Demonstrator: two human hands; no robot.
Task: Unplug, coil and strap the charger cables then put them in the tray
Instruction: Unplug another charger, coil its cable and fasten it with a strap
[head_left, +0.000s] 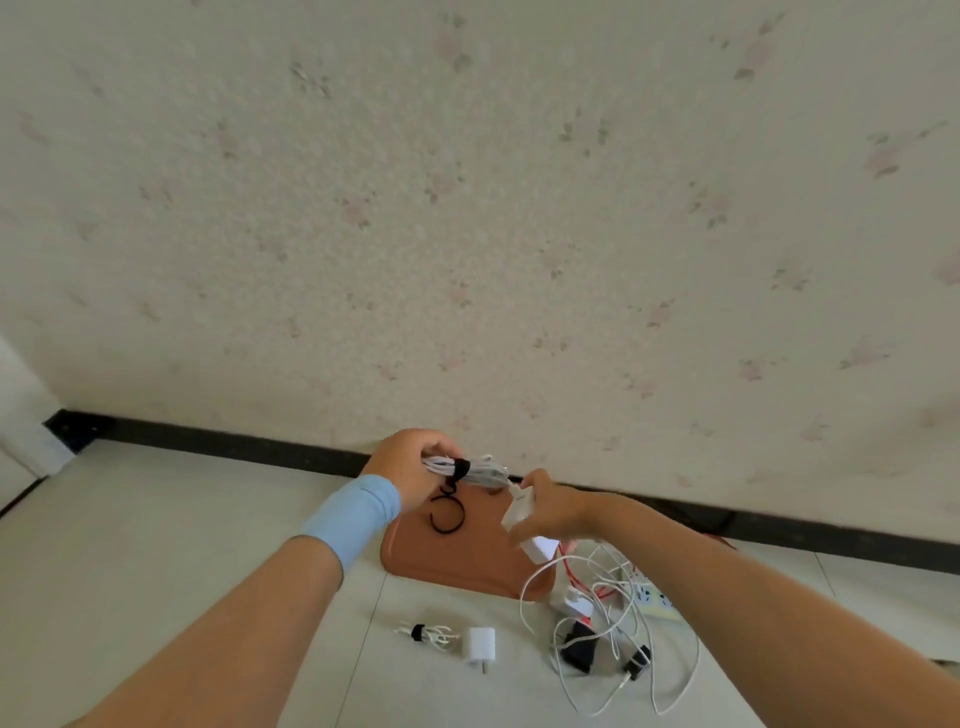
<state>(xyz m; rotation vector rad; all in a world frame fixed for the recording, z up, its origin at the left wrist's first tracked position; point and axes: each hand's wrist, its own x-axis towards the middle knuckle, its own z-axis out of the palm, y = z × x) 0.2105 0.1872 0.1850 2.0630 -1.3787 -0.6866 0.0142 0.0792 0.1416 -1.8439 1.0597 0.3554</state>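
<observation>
— Fingers first: what were the left ones doing?

— Fingers (441, 448) of the left hand (410, 467) were curled round one end of a coiled white cable (485, 470), gripping the loops so they could not spring apart. A black strap (461, 467) already ran round the coil, just right of those fingers.

— And the right hand?

— The right hand (556, 506) pinched a white charger block (519, 512), just right of the coil and a little below it. The cable's end seemed to run into that block, so I judged the hands were set to pull the two apart. Blur there kept me from being sure.

— Where was the tray?

— Directly beneath both hands: a brown tray (415, 561) on the floor (208, 519), close to the wall. Holding the coil over it made sense, since a short drop would finish that cable. A loose black strap (447, 517) lay on the tray under the left fingers, handy for the next coil.

— What remained?

— Plenty, by my reckoning. Below and right of the right fingers, a tangle of white cables (623, 623) lay by a power strip (652, 597). Nearer the person than the left fingers, a small strapped coil (428, 633) and a white plug adapter (480, 644) sat on the floor, just off the tray and not yet put in.
</observation>
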